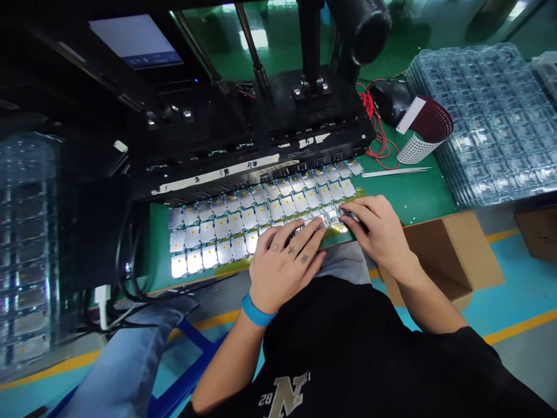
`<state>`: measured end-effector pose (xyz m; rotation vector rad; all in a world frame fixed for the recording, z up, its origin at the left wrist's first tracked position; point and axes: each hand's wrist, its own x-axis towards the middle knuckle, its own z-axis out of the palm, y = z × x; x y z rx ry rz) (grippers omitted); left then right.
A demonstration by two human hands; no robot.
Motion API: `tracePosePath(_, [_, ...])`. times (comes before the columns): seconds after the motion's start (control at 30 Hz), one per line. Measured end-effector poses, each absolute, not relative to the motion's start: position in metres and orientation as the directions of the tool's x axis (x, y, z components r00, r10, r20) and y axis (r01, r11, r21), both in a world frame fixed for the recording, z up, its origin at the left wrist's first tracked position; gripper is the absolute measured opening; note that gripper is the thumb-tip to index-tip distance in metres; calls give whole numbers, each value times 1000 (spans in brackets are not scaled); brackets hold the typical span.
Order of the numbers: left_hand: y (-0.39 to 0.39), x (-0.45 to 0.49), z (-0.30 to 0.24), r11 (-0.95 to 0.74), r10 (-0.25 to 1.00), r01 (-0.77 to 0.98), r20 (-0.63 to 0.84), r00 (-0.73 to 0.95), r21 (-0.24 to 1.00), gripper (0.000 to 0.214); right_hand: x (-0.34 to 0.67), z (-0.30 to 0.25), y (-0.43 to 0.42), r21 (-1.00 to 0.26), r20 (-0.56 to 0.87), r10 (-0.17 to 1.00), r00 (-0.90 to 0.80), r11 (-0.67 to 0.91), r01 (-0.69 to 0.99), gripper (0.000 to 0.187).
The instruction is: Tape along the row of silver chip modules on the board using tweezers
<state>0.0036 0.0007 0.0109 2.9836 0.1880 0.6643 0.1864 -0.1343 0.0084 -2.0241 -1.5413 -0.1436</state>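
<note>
Rows of small circuit boards with silvery metal covers [235, 222] lie on the green bench in front of me. My left hand [285, 261], with a blue band at the wrist, rests palm down over the nearest row, its fingers stretched out and hiding several boards. At that row's right end, my right hand [380, 232] has its thumb and forefinger at the edge of a circuit board [333, 214] that shows its bare component side. Its other fingers are curled.
A black test machine [261, 157] stands behind the boards. To the right are tweezers [395, 172], a red wire coil [378, 130], a perforated strip [420, 150] and stacked clear trays [491, 128]. A cardboard box [474, 255] sits below the bench edge. More trays [28, 249] stand left.
</note>
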Motion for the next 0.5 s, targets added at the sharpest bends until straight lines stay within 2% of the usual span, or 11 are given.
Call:
tracePosePath(0.23, [0,1,21,-987,152,119,411,899,104,35,176,11,-138,-411,462,840,284,-81,908,19])
tracePosePath(0.33, [0,-4,21,-986,158,118,414,897,121,40,192,13,-159,-441,435,850,296,-86,894,19])
tracePosePath(0.4, [1,-6,16,-983,166,115,428,888,142,45,230,16,-178,-412,404,849,341,-164,896,24])
tracePosePath(0.5, [3,-8,5,-974,195,119,449,872,192,48,327,32,-201,-298,410,761,503,-410,862,18])
